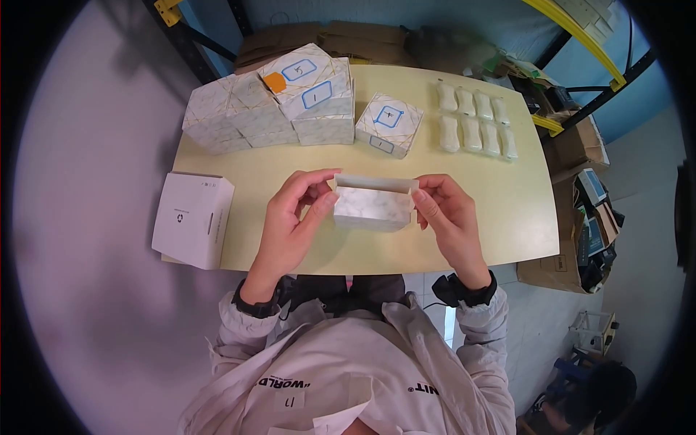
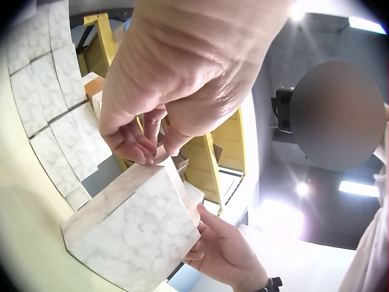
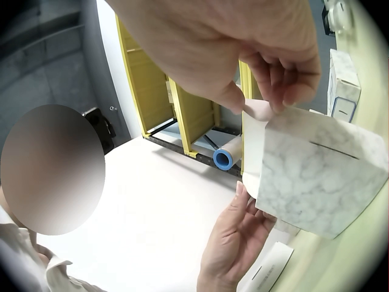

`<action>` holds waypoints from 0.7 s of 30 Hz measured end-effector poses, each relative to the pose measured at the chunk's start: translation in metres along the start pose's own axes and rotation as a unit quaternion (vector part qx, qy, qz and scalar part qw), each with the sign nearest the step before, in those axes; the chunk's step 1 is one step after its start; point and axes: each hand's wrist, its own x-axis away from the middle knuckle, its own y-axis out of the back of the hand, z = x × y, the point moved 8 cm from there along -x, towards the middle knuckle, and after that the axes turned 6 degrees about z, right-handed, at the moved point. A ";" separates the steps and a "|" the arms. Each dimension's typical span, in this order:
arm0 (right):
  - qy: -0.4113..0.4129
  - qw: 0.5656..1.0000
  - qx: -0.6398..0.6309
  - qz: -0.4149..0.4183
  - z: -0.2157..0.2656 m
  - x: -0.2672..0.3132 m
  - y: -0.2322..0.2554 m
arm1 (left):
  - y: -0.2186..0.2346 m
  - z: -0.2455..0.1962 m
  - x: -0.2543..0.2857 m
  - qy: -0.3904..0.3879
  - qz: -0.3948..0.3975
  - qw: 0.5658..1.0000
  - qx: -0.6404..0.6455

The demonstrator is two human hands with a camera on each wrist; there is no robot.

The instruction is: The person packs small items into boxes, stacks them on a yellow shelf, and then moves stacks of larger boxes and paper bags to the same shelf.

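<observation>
A marbled white box (image 1: 373,210) stands near the table's front middle, its upper flaps raised. My left hand (image 1: 293,221) pinches the flap at its left end between thumb and fingers. At the other end my right hand (image 1: 451,220) pinches the opposite flap. In the left wrist view the left hand (image 2: 188,67) holds a corner of the box (image 2: 137,225) from above. The right wrist view shows the right hand (image 3: 237,48) with thumb and fingertips on the box's (image 3: 322,170) upper edge. What lies inside the box is hidden.
Stacked marbled boxes (image 1: 254,109) fill the back left, with a single box (image 1: 389,125) beside them. Several pale wrapped packets (image 1: 475,119) lie at the back right. A white carton (image 1: 190,217) sits at the left edge; a full cardboard box (image 1: 565,239) stands beyond the right edge.
</observation>
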 end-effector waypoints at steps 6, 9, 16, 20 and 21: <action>-0.005 1.000 -0.007 0.003 -0.002 0.000 0.001 | 0.000 0.002 -0.001 0.005 -0.001 1.000 0.007; -0.002 1.000 -0.014 0.006 -0.001 0.001 0.000 | -0.001 0.001 0.000 0.011 -0.002 1.000 0.011; -0.003 1.000 -0.017 0.012 -0.001 0.000 0.001 | -0.002 -0.001 -0.002 -0.006 0.010 1.000 -0.006; -0.008 1.000 -0.025 0.015 -0.003 -0.001 0.002 | -0.002 0.001 -0.003 0.001 0.008 1.000 -0.001; -0.009 0.999 -0.027 0.019 -0.003 -0.001 0.002 | -0.002 0.002 -0.003 0.005 0.006 1.000 0.002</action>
